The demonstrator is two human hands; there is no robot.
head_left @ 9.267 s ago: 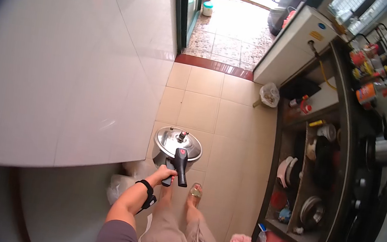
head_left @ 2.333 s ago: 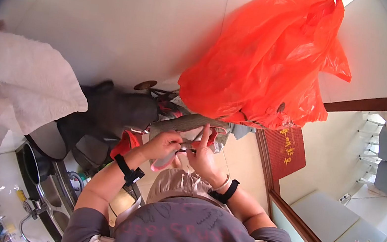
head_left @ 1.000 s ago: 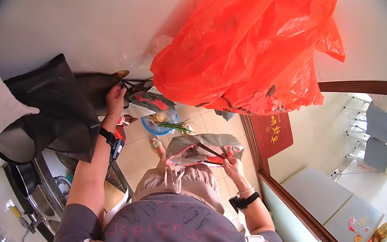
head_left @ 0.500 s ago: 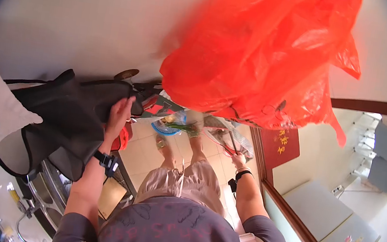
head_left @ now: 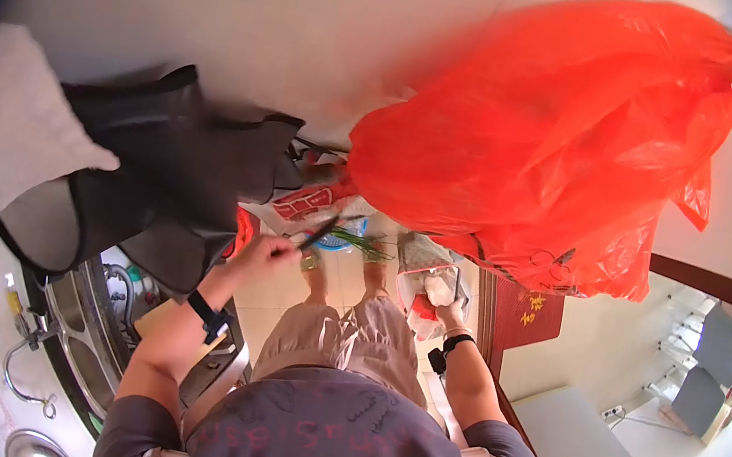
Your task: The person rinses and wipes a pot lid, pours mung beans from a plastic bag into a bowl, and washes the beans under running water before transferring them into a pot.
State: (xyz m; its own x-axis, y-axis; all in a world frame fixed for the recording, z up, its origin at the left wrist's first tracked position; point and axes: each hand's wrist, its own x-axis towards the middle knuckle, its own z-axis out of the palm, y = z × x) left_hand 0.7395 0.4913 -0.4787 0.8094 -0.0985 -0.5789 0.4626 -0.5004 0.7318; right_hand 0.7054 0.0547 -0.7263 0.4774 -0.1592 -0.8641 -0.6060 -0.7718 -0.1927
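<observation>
Clock centred on my waist, 12 straight ahead. My right hand (head_left: 450, 315), at 1 to 2 o'clock, is closed at the edge of the open bag (head_left: 422, 252), apparently on its dark handle. A pale item (head_left: 439, 291) and something red (head_left: 425, 306) show at the mouth. My left hand (head_left: 263, 254), at 11, has curled fingers beside a blurred dark strip (head_left: 319, 234); I cannot tell whether they grip it.

Step in hand, as judged: the right supports the bag, the left works apart from it. Keeping the mouth spread calls for a steady right hold.

Black cloth (head_left: 162, 165) hangs at 10; a large red plastic bag (head_left: 540, 141) bulges at 1. Beyond my hands, at 12, green stalks (head_left: 371, 246) lie over a blue basket (head_left: 335, 244) on the floor. Farther off, at 2 to 3: red mat (head_left: 531, 316), then grey chairs (head_left: 707, 382).
</observation>
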